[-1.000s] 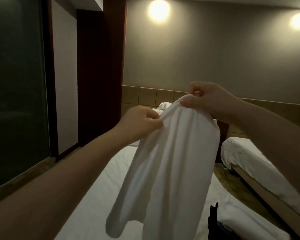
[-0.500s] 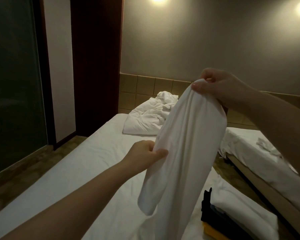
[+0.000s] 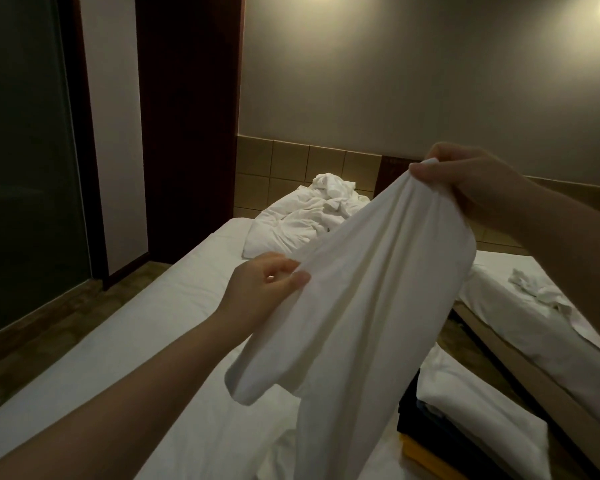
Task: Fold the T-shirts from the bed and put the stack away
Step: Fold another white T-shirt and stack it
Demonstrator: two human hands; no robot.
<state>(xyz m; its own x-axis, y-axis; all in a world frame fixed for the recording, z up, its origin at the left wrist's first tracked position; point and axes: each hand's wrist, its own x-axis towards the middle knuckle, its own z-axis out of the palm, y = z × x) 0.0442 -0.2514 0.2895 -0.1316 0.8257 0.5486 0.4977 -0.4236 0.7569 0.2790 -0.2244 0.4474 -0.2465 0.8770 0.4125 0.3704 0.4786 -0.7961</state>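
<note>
Above the bed [image 3: 118, 341], up in the air, hangs a white T-shirt [image 3: 361, 306]. It is not folded yet. The right hand [image 3: 471, 188] holds its top end high, and its fingers [image 3: 426, 171] pinch the cloth. The left hand [image 3: 264, 289] is lower and off to the side. Its thumb and fingers pinch the edge of the shirt too. A sleeve [image 3: 253, 379] droops under the left hand. The long part of the shirt hangs down toward the bed. I cannot tell if its bottom touches the sheet.

Near the right edge of the bed, at the close end, sits a stack of folded clothes [image 3: 409, 410], dark on top and yellow below. A white folded thing [image 3: 482, 420] lies just beside it. I cannot tell if it is a shirt or a pillow. At the far end of the bed lies a bunched-up white heap [image 3: 302, 223]. A second bed [image 3: 520, 327] stands to the right, with a small crumpled cloth [image 3: 534, 289] on it.

I think the shirt is being opened out so it can be laid flat. The cloth is soft and floppy, so it may slip from a pinch and drop in a lump. The sleeve may tuck under and make a bumpy fold. The hanging end may brush the stack and knock it crooked.
</note>
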